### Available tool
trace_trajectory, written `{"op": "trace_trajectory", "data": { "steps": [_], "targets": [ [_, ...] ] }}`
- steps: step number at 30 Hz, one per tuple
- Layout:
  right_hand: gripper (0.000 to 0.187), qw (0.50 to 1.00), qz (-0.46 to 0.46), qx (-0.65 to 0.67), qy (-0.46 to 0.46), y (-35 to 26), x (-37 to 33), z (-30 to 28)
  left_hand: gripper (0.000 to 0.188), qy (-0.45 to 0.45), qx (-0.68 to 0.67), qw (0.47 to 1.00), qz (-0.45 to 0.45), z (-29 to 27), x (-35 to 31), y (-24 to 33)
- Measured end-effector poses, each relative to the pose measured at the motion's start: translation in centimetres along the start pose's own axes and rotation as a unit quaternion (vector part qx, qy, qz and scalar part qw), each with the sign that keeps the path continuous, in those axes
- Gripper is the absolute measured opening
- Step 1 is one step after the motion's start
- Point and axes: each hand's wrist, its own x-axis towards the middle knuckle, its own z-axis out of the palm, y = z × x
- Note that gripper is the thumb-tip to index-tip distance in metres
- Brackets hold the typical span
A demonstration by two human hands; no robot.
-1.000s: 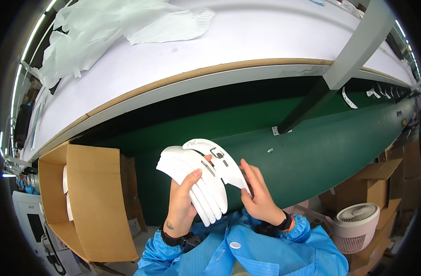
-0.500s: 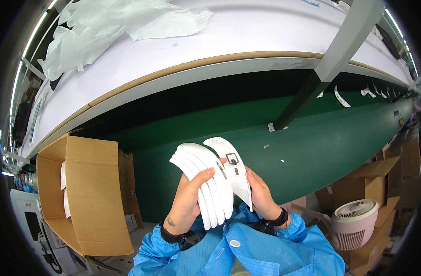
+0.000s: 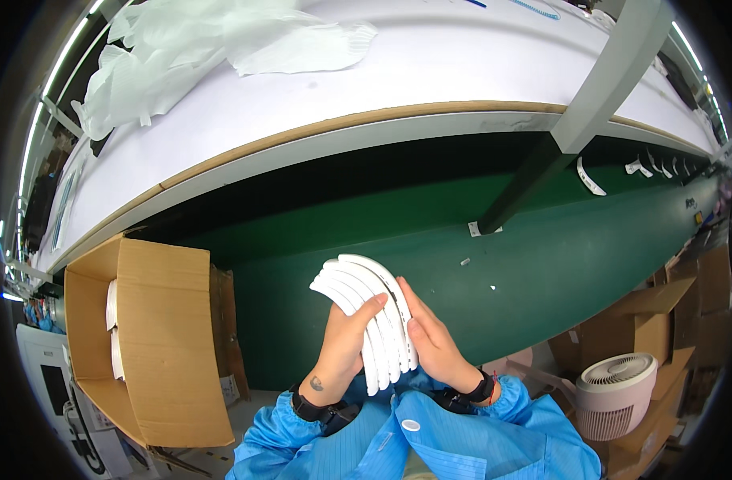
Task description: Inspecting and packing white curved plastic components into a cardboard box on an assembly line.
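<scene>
A fanned stack of several curved white plastic panels (image 3: 386,344) is held in front of my blue sleeves. My left hand (image 3: 340,344) wraps the stack from its left side, with the thumb lying across the upper faces. Along the outer right panel lies my right hand (image 3: 436,342), its fingers and thumb pressing that panel against the others. The inner faces of the panels are hidden, as are the fingertips behind them.
An open cardboard box (image 3: 170,344) with white pieces inside stands at the left. Ahead runs a white-topped bench (image 3: 462,72) bearing crumpled white wrapping (image 3: 302,44); a post (image 3: 610,76) rises at its edge. At the right stand a white fan (image 3: 618,392) and cardboard boxes (image 3: 622,316).
The separate panel in my right hand, whose inner face with a black loop was showing, has been turned and brought left against the stack. The stack now sits slightly further right.
</scene>
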Motion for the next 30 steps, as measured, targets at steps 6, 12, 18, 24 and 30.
{"op": "trace_trajectory", "data": {
  "steps": [6,12,18,24,30],
  "targets": [
    [0.046,0.999,-0.027,-0.023,-0.017,0.0,0.3,-0.5,0.034,-0.025,0.033,0.999,-0.017,-1.8,0.4,-0.5],
    [0.042,0.954,0.126,0.271,-0.003,2.4,1.3,-1.6,0.045,-0.148,0.044,0.978,-0.139,-2.8,0.6,-2.6],
    [0.052,0.843,0.272,0.465,0.006,4.8,0.9,-1.1,0.042,-0.145,0.156,0.973,-0.083,-2.1,1.5,-5.5],
    [0.051,0.834,0.292,0.467,0.018,6.8,1.3,-1.1,0.057,-0.031,0.572,0.814,0.098,-3.3,2.5,-6.0],
    [0.052,0.850,0.273,0.450,0.037,6.5,2.0,-0.6,0.073,0.026,0.580,0.811,0.080,-3.3,2.4,-5.7]
  ]
}}
